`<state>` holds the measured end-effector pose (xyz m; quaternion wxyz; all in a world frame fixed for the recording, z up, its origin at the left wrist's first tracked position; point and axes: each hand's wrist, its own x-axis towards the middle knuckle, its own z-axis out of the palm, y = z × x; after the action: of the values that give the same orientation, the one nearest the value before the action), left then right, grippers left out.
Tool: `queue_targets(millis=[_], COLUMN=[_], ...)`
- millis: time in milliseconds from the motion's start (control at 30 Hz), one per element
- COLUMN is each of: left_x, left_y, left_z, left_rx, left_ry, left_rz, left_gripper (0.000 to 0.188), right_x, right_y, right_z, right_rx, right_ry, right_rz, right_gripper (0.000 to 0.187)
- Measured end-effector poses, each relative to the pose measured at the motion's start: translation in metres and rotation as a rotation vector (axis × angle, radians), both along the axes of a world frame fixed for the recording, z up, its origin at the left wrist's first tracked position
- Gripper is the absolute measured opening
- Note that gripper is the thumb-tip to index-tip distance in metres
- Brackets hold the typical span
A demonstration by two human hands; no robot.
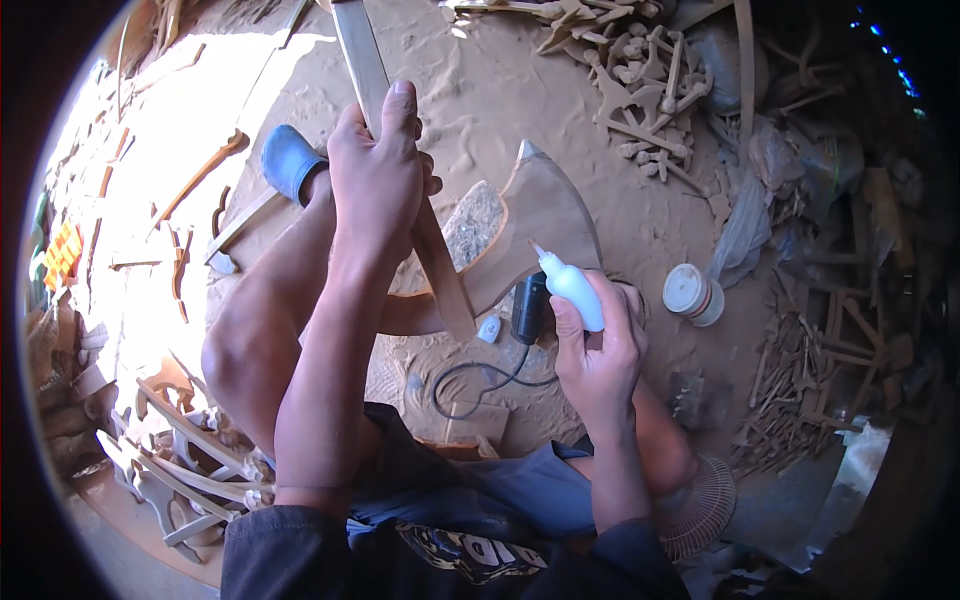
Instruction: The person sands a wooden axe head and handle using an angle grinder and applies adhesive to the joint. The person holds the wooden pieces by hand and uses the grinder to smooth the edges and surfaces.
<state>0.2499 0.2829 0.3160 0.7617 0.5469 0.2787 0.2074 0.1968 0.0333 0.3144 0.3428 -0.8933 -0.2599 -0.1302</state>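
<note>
My left hand (pixel 378 170) is closed round a long flat wooden strip (pixel 443 270), held at a slant with its upper part rising beyond my thumb. Wrapped in the fingers of my right hand (pixel 605 350) is a small white squeeze bottle (pixel 574 297). Its thin nozzle points up and left, over a large axe-shaped wooden piece (pixel 550 215) with a pointed corner. The strip's lower end crosses the narrow, handle-like part of that piece. A small white cap (pixel 489 328) lies just right of the strip's lower end.
A black corded device (pixel 529 308) lies between my legs, its cable (pixel 440 378) looped on the dusty ground. To the right stands a white-lidded jar (pixel 688 291). Cut wooden pieces are heaped at the far right (pixel 650 95) and near left (pixel 180 470). A blue shoe (pixel 290 165) covers my left foot.
</note>
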Motion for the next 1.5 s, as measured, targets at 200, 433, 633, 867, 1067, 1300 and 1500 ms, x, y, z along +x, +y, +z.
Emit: queue_targets(millis=[200, 433, 633, 867, 1067, 1300, 1500], left_x=[0.000, 0.004, 0.005, 0.006, 0.005, 0.007, 0.007], left_y=[-0.001, -0.001, -0.001, -0.002, -0.002, -0.004, -0.007], left_z=[0.000, -0.005, -0.006, -0.008, -0.008, -0.009, -0.007], left_rx=[0.044, 0.034, 0.037, 0.031, 0.033, 0.097, 0.074], left_ry=[0.028, 0.028, 0.049, 0.036, 0.041, 0.044, 0.050], left_rz=[0.005, 0.000, 0.011, -0.008, -0.001, 0.007, -0.005], left_gripper=[0.040, 0.041, 0.041, 0.041, 0.039, 0.039, 0.040], right_x=[0.011, 0.009, 0.008, 0.005, 0.005, 0.003, 0.004], right_y=[0.004, 0.008, 0.008, 0.012, 0.015, 0.016, 0.016], right_z=[0.003, 0.003, -0.002, -0.004, -0.007, -0.009, -0.013], right_rx=[-0.144, -0.194, -0.158, -0.147, -0.139, -0.149, -0.144], right_ry=[-0.106, -0.096, -0.103, -0.105, -0.118, -0.076, -0.098], right_rz=[0.072, 0.069, 0.047, 0.026, 0.042, 0.034, 0.055], right_gripper=[0.035, 0.034, 0.033, 0.031, 0.031, 0.031, 0.032])
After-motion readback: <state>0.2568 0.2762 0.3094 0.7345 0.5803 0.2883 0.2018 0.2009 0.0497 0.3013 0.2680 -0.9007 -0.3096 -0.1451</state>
